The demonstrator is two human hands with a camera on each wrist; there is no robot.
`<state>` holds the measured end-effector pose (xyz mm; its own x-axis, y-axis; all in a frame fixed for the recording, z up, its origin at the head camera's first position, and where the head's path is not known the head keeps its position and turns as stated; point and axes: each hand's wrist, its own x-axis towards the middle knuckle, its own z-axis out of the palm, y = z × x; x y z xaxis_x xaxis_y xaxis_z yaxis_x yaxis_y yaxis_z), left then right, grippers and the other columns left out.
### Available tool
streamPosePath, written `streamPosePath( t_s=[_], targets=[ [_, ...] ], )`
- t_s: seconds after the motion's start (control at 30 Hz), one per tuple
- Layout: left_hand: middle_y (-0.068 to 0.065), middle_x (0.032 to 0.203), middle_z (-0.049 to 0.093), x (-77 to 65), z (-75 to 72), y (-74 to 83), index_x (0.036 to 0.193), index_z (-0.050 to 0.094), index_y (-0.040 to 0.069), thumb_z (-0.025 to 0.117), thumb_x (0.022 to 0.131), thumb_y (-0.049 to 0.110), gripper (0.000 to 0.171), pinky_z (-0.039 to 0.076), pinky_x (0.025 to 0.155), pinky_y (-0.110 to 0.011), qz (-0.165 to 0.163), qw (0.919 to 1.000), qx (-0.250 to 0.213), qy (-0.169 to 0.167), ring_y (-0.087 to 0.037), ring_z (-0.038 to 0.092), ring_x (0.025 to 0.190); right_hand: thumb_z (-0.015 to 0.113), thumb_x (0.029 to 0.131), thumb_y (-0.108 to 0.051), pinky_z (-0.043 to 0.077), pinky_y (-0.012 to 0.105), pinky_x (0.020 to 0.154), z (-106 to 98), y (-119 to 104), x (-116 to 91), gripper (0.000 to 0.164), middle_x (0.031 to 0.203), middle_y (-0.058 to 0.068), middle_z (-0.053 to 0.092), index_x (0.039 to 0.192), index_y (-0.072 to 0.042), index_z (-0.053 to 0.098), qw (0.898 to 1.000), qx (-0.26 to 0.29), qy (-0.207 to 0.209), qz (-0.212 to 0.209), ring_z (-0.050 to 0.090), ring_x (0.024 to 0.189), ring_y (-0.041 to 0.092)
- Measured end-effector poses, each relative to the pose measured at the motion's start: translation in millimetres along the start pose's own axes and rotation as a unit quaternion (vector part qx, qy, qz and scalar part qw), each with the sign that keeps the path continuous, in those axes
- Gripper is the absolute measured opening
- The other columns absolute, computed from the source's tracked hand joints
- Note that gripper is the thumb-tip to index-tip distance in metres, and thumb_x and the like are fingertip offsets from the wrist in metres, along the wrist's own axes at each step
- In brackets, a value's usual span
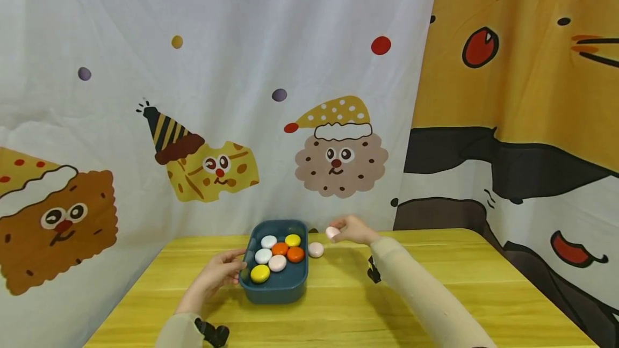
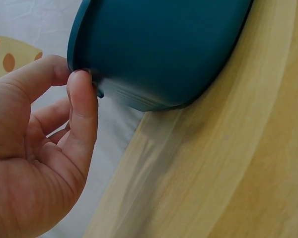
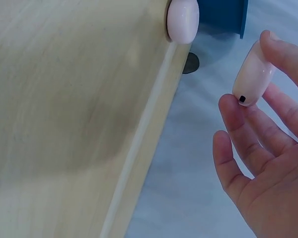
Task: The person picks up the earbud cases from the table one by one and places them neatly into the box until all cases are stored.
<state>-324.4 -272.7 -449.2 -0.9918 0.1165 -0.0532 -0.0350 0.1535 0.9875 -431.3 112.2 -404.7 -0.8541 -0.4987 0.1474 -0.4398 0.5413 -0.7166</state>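
A dark blue rectangular tub (image 1: 275, 295) stands on the table, holding several glossy rounded discs in white, yellow, orange and pale pink. My left hand (image 1: 218, 272) pinches the tub's left rim between thumb and fingers; the left wrist view shows the thumb (image 2: 83, 91) against its outer wall. To the right of the tub, my right hand (image 1: 355, 230) holds a pale pink disc (image 1: 332, 232) above the tabletop. In the right wrist view this disc (image 3: 256, 77) is tilted on edge, with a small black square on it. Another pale pink disc (image 1: 316, 249) lies just beside the tub's right wall.
The wooden table (image 1: 387, 305) ends at a hanging cloth (image 1: 309, 26) printed with cartoon snacks, which closes off the back. Cloth with a large orange cartoon animal (image 1: 527, 85) hangs to the right. Both sleeved forearms reach in from the near side.
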Motion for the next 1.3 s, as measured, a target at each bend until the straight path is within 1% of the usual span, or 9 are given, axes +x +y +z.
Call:
streamPosePath(
  t_s=[0.2, 0.3, 0.53, 0.77, 0.9, 1.0, 1.13, 1.3],
  targets=[
    [-0.010, 0.088, 0.055, 1.3, -0.5, -1.1, 0.143, 0.040, -0.008, 0.061, 0.092, 0.007, 0.057, 0.053, 0.057, -0.026, -0.004, 1.0000, 0.000, -0.002, -0.012, 0.052, 0.060, 0.078, 0.080, -0.013, 0.050, 0.042, 0.089, -4.0, -1.1, -2.1, 0.048, 0.115, 0.014, 0.066, 0.122, 0.004, 0.064, 1.000, -0.006, -0.005, 0.003, 0.060, 0.105, 0.027],
    [-0.009, 0.087, 0.054, 1.3, -0.1, -0.9, 0.143, 0.040, -0.007, 0.061, 0.093, 0.007, 0.056, 0.053, 0.057, -0.025, -0.003, 1.0000, 0.002, 0.000, -0.012, 0.052, 0.060, 0.078, 0.080, -0.013, 0.051, 0.041, 0.087, -6.0, -3.0, -4.5, 0.047, 0.115, 0.014, 0.066, 0.122, 0.004, 0.064, 1.000, -0.007, -0.006, 0.000, 0.060, 0.104, 0.027],
    [-0.010, 0.087, 0.055, 0.2, -0.7, -1.3, 0.144, 0.038, -0.008, 0.061, 0.094, 0.007, 0.057, 0.053, 0.057, -0.027, -0.005, 0.9999, 0.006, -0.009, -0.014, 0.052, 0.060, 0.078, 0.080, -0.014, 0.051, 0.042, 0.086, -8.6, -3.7, -7.5, 0.048, 0.115, 0.013, 0.066, 0.123, 0.003, 0.064, 1.000, -0.006, -0.004, -0.001, 0.060, 0.103, 0.027],
    [-0.011, 0.090, 0.056, 0.3, -0.6, -0.2, 0.143, 0.039, -0.008, 0.062, 0.092, 0.008, 0.058, 0.053, 0.057, -0.027, -0.003, 1.0000, 0.005, -0.004, -0.014, 0.052, 0.060, 0.078, 0.081, -0.015, 0.050, 0.043, 0.087, -8.2, -9.9, -8.8, 0.048, 0.116, 0.013, 0.066, 0.123, 0.003, 0.063, 1.000, -0.007, -0.007, -0.009, 0.060, 0.105, 0.029],
    [-0.012, 0.092, 0.056, -0.1, 1.3, 0.4, 0.143, 0.039, -0.008, 0.061, 0.093, 0.007, 0.057, 0.053, 0.059, -0.029, -0.002, 1.0000, 0.008, -0.004, -0.014, 0.052, 0.061, 0.078, 0.081, -0.015, 0.050, 0.043, 0.088, -8.5, -15.0, -10.2, 0.046, 0.116, 0.012, 0.066, 0.122, 0.000, 0.065, 1.000, -0.013, -0.007, -0.005, 0.061, 0.105, 0.027],
    [-0.013, 0.093, 0.056, -0.9, 0.8, -1.1, 0.143, 0.039, -0.009, 0.061, 0.093, 0.007, 0.057, 0.053, 0.059, -0.028, 0.001, 0.9999, 0.011, -0.005, -0.014, 0.052, 0.061, 0.079, 0.080, -0.017, 0.050, 0.042, 0.089, -7.9, -17.2, -8.9, 0.047, 0.116, 0.010, 0.066, 0.122, -0.002, 0.066, 1.000, -0.020, -0.012, -0.003, 0.061, 0.105, 0.026],
    [-0.012, 0.092, 0.056, -0.4, -1.3, -1.7, 0.143, 0.038, -0.009, 0.061, 0.092, 0.007, 0.059, 0.052, 0.058, -0.026, 0.003, 1.0000, 0.007, -0.007, -0.012, 0.052, 0.061, 0.079, 0.079, -0.018, 0.049, 0.042, 0.089, -7.1, -17.7, -5.6, 0.050, 0.115, 0.010, 0.066, 0.123, 0.000, 0.065, 0.999, -0.027, -0.019, -0.010, 0.061, 0.106, 0.028],
    [-0.013, 0.092, 0.056, 0.0, 0.2, 0.7, 0.143, 0.038, -0.009, 0.061, 0.092, 0.007, 0.058, 0.052, 0.058, -0.026, 0.000, 0.9999, 0.008, -0.006, -0.013, 0.052, 0.061, 0.080, 0.078, -0.016, 0.049, 0.041, 0.089, -6.1, -15.2, -2.9, 0.050, 0.114, 0.009, 0.067, 0.123, -0.001, 0.065, 0.999, -0.031, -0.022, -0.011, 0.060, 0.105, 0.029]
  ],
)
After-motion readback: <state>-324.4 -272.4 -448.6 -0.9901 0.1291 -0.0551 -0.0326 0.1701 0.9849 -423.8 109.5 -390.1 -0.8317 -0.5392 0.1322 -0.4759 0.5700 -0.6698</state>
